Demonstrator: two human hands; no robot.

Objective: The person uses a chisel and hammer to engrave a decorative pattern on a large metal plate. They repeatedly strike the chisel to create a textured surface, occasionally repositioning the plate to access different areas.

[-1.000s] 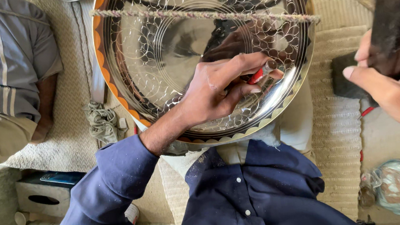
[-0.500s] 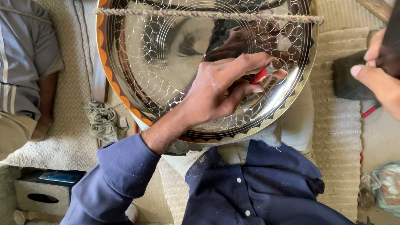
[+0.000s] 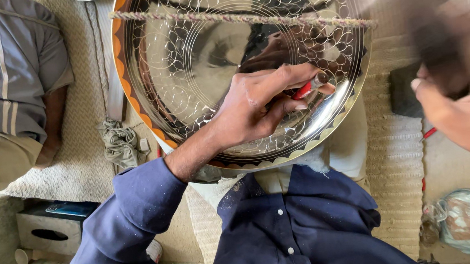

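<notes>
Hands at work over a large polished metal tray (image 3: 186,96) filling the upper centre of the frame: the left hand (image 3: 256,110) is closed around a small red-tipped punch (image 3: 307,87), pinched between thumb and fingers, its long axis running from lower left to upper right and its tip pointing toward the tray's right rim. The tray, scored with a scale-like pattern and edged in orange scallops, leans against the person's blue shirt (image 3: 306,228). A twisted cord (image 3: 236,17) crosses the tray's upper part from left to right. At the right edge, the right hand (image 3: 465,112) is clenched around a dark, motion-blurred tool (image 3: 437,46), raised well apart from the punch. Another person's striped sleeve (image 3: 11,66) lies at upper left on a woven mat (image 3: 85,134).
</notes>
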